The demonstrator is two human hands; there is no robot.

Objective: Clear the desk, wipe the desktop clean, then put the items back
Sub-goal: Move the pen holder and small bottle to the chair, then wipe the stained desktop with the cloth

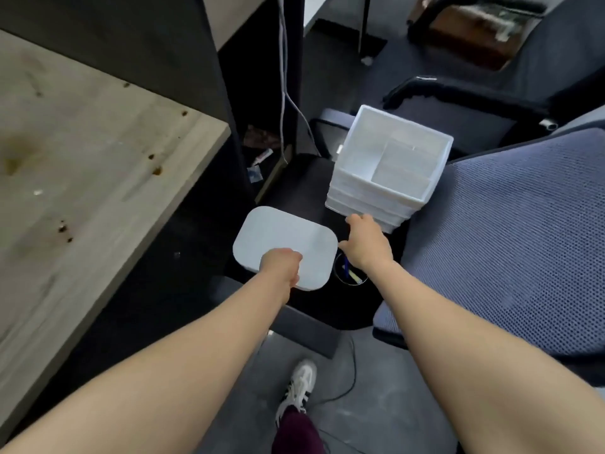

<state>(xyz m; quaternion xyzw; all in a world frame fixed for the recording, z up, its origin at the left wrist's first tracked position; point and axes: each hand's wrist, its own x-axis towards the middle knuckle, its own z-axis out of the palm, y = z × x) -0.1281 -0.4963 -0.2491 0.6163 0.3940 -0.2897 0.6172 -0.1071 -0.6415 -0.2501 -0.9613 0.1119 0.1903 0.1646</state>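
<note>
My left hand [282, 267] grips the near edge of a flat white rounded-corner box [281, 237], held over a dark low surface beside the desk. My right hand [368, 245] reaches to the near bottom corner of a white mesh organizer basket [389, 165] with inner compartments; whether its fingers have closed on that corner I cannot tell. Just below my right wrist stands a dark pen cup [350, 273] with pens inside. The wooden desktop [82, 178] lies at the left, bare, with several brown stains.
A blue mesh office chair [510, 237] fills the right side. A dark partition [209, 60] and hanging cables [284, 77] stand behind the desk. Another chair [458, 96] sits farther back. My shoe [299, 388] is on the grey floor below.
</note>
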